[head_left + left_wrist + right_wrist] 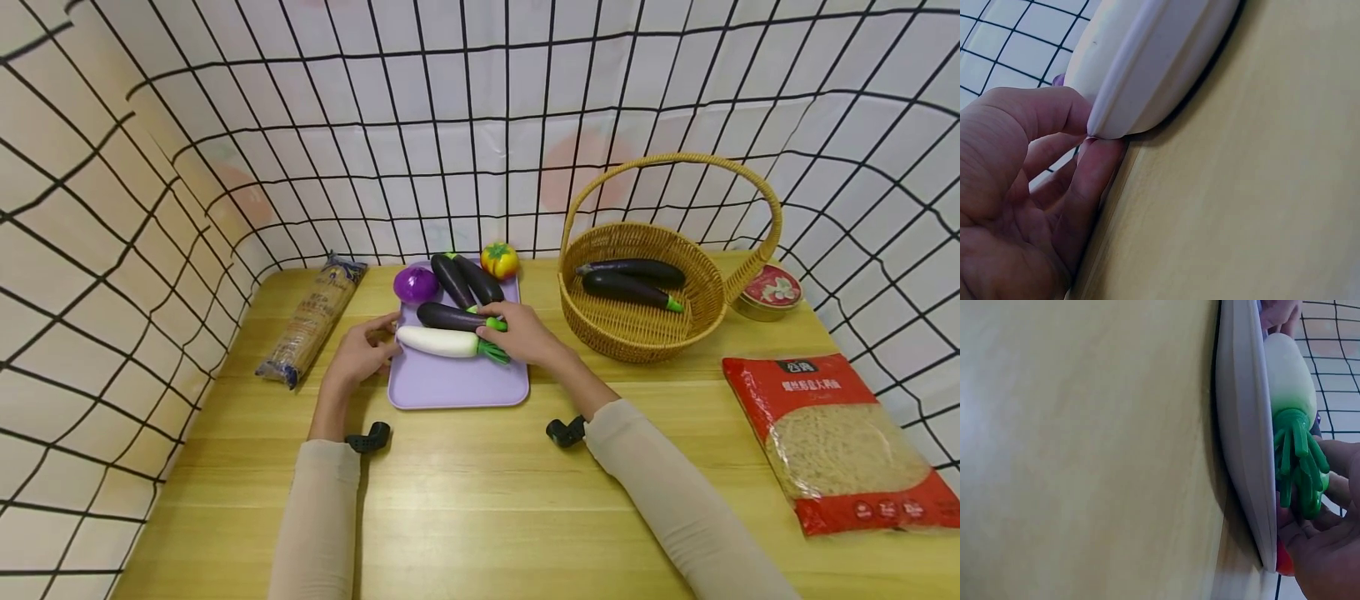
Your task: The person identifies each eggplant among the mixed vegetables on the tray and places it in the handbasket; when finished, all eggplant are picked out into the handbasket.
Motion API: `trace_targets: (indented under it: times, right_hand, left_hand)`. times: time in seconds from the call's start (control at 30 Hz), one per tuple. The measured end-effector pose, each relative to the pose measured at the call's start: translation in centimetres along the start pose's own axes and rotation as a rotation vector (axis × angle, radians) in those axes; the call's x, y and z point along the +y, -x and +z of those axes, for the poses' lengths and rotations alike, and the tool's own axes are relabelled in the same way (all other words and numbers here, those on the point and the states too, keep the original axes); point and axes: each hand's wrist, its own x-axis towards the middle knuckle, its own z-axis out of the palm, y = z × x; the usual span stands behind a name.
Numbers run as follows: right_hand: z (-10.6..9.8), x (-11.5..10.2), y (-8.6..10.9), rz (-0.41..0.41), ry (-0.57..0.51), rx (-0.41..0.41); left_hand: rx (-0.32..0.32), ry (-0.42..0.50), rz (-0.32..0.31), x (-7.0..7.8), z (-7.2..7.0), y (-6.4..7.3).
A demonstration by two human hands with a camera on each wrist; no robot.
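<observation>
On a light purple tray lie a white radish with green leaves and, just behind it, a dark eggplant. My left hand pinches the tray's left edge, thumb over the rim and fingers beneath. My right hand holds the eggplant by its green stem end, beside the radish leaves; part of the grip is hidden behind those leaves in the right wrist view. At the tray's back are two more eggplants, a shiny purple round vegetable and a yellow-red round vegetable.
To the right stands a wicker basket with a tall handle and two eggplants inside. Beyond it are a round tin and a red pasta bag. A noodle packet lies left. Black wire grid surrounds the table.
</observation>
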Motion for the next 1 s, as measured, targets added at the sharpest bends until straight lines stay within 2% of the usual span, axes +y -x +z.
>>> trace_targets:
  times: [0.23, 0.47, 0.7, 0.83, 1.0]
  right_hand:
    - [-0.3, -0.1, 0.3, 0.027, -0.011, 0.019]
    - [-1.5, -0.5, 1.2, 0.031, -0.041, 0.053]
    - [-3.6, -1.0, 2.9, 0.015, -0.057, 0.058]
    - [-5.0, -1.2, 4.2, 0.014, -0.027, 0.058]
    - [-6.8, -0.7, 5.6, -0.006, 0.002, 0.102]
  left_hand:
    - [-0.005, 0.0, -0.013, 0.1, 0.2, 0.0]
    - [-0.005, -0.003, -0.003, 0.1, 0.2, -0.1]
    - [0.004, -0.009, -0.011, 0.1, 0.2, -0.1]
    - [0.005, -0.01, -0.02, 0.2, 0.2, 0.1]
    - [0.005, -0.004, -0.027, 0.3, 0.2, 0.3]
